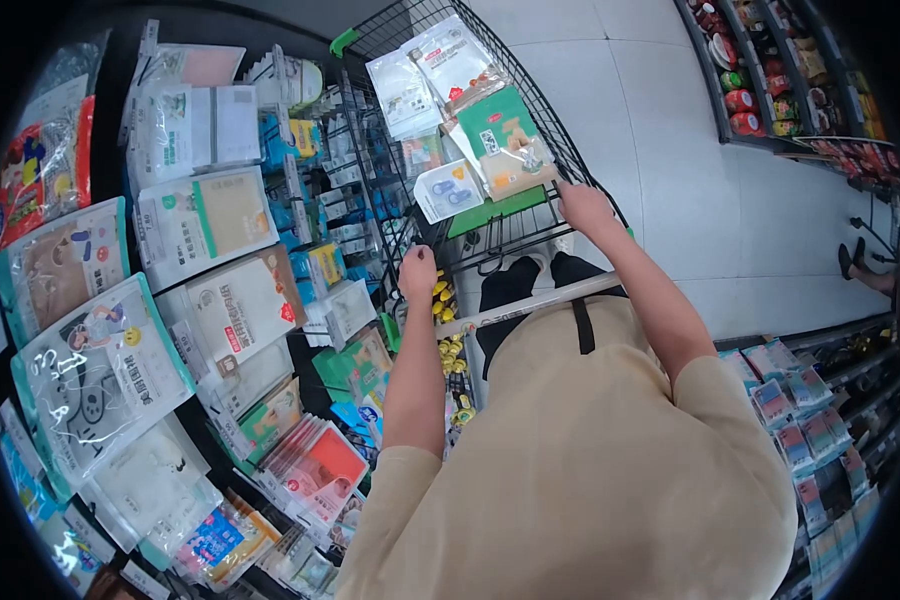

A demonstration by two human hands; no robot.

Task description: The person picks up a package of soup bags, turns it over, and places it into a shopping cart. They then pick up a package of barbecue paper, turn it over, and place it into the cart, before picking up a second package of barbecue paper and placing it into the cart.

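A wire shopping cart (pixel 560 110) stands in front of me, its pale handle bar (pixel 530 303) close to my waist. Both my forearms reach past that bar. My right hand (pixel 587 211) is closed at the lower right corner of a green and tan packet (pixel 500 130), beside the cart's wires; what its fingers grip is hidden. My left hand (pixel 418 272) makes a fist at the cart's left rear, near the shelf goods, and its contents cannot be made out. A white packet with blue slippers (pixel 449 191) lies between the hands, above a green panel (pixel 500 211). Further white packets (pixel 450 60) lie beyond.
Racks of hanging packaged goods (pixel 215 225) crowd my left, close against the cart. Pale floor tiles (pixel 690 200) stretch to the right. Food shelves (pixel 770 70) stand at the upper right, and small boxed goods (pixel 795 420) hang lower right. Another person's foot (pixel 852 258) shows at the right edge.
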